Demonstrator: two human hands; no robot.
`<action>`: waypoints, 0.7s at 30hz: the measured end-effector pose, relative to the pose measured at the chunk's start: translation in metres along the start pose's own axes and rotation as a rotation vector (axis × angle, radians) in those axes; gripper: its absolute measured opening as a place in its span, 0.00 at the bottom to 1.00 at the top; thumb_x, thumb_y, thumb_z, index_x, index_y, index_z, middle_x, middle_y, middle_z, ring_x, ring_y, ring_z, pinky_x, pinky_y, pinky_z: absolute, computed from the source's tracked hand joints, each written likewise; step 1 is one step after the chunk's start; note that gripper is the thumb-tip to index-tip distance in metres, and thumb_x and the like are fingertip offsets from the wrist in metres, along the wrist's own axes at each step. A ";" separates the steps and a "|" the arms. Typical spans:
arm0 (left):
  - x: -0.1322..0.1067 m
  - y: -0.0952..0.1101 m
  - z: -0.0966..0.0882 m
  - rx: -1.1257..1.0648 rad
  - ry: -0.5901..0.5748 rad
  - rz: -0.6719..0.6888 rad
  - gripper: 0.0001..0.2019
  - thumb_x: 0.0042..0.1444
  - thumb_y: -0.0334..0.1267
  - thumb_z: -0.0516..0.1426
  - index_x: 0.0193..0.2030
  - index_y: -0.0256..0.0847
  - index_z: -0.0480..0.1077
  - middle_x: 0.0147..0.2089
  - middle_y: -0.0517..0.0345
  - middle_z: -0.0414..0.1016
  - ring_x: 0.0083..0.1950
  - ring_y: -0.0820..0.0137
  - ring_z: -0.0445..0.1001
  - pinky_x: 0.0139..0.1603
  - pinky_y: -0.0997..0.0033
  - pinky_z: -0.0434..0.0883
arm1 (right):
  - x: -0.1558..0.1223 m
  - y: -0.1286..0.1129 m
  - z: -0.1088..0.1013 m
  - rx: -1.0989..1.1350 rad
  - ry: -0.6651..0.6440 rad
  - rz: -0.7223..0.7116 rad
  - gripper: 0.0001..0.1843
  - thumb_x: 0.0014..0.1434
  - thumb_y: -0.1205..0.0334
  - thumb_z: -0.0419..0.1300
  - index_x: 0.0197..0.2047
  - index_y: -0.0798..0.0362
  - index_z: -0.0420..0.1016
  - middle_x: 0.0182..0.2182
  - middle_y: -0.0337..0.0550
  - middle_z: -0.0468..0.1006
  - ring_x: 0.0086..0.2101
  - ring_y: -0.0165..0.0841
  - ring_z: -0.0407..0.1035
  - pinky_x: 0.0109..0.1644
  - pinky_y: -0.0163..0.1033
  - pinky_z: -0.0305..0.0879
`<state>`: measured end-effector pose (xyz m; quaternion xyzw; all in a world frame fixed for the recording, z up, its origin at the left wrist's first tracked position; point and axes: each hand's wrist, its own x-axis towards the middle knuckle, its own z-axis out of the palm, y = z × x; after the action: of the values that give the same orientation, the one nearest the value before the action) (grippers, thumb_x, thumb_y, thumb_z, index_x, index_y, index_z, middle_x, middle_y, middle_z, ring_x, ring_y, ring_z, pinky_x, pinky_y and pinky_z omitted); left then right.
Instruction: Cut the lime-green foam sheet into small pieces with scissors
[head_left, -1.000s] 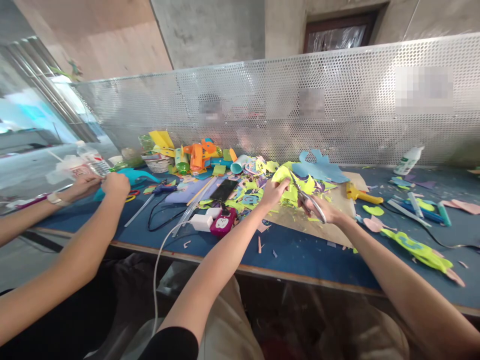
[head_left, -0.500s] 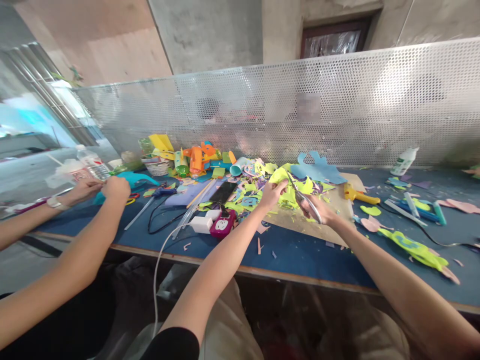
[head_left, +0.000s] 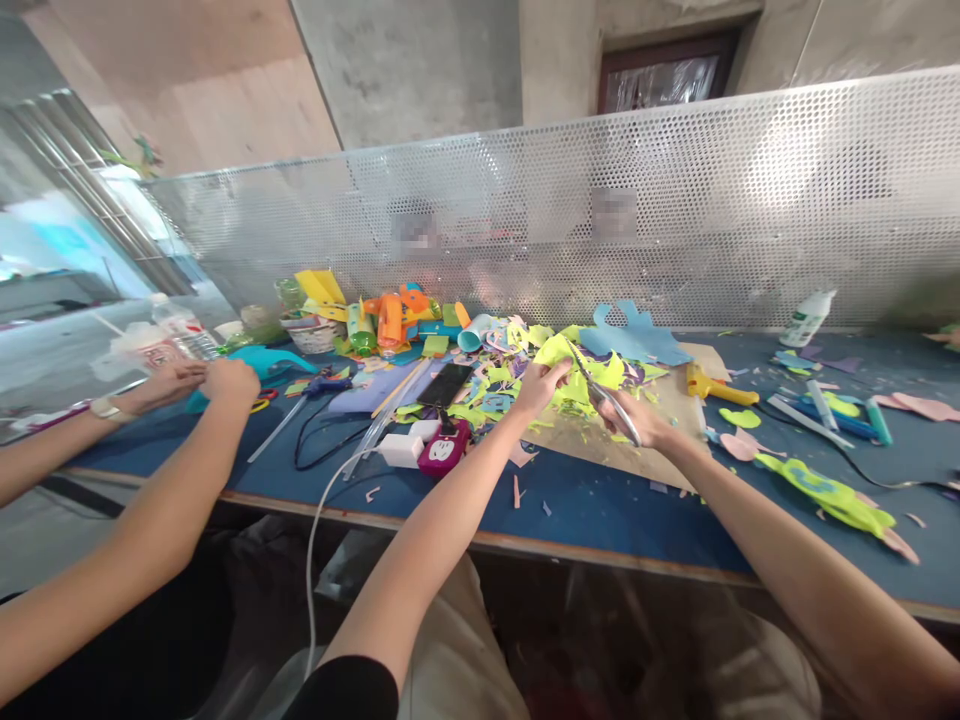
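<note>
Barely shifted leftward, my left hand [head_left: 538, 381] pinches the yellow-green sheet [head_left: 561, 352] taut mid-bench so my right hand [head_left: 637, 424], closed around the scissors [head_left: 604, 397], can cut it.

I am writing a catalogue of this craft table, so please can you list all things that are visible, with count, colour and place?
table: one, blue top, across the view
perforated screen: one, silver, behind the table
yellow-green sheet: one, held in the left hand
scissors: one, metal, in the right hand
scraps pile: many, mixed colours, centre
phone: one, black, left of centre
glue bottle: one, white, far right
blue cutout: one, by the screen
co-worker's hands: two, far left
left hand: one, gripping the sheet
right hand: one, closed on the scissors
</note>
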<state>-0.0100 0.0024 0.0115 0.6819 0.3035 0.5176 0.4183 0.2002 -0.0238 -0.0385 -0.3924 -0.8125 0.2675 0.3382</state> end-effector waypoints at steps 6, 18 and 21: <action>0.001 -0.003 0.002 -0.020 0.021 0.017 0.18 0.59 0.49 0.56 0.24 0.38 0.65 0.24 0.60 0.66 0.27 0.75 0.64 0.33 0.71 0.63 | -0.002 -0.009 0.002 0.004 0.028 0.004 0.25 0.61 0.35 0.48 0.30 0.49 0.61 0.19 0.37 0.66 0.18 0.31 0.61 0.22 0.38 0.60; -0.001 0.000 -0.002 0.143 -0.065 0.032 0.23 0.60 0.54 0.54 0.22 0.39 0.64 0.21 0.62 0.63 0.25 0.75 0.62 0.32 0.71 0.61 | 0.000 -0.021 -0.007 -0.047 0.048 -0.070 0.33 0.55 0.25 0.43 0.30 0.50 0.60 0.23 0.39 0.66 0.22 0.31 0.60 0.24 0.39 0.60; -0.001 0.001 -0.001 0.153 -0.056 0.026 0.24 0.60 0.56 0.54 0.22 0.39 0.64 0.21 0.62 0.62 0.24 0.75 0.62 0.31 0.71 0.61 | -0.001 -0.025 -0.007 -0.028 0.063 -0.037 0.34 0.54 0.24 0.43 0.29 0.50 0.59 0.20 0.37 0.64 0.20 0.31 0.60 0.23 0.38 0.59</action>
<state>-0.0111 0.0013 0.0115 0.7301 0.3215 0.4790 0.3664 0.1951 -0.0372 -0.0171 -0.3902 -0.8121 0.2374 0.3631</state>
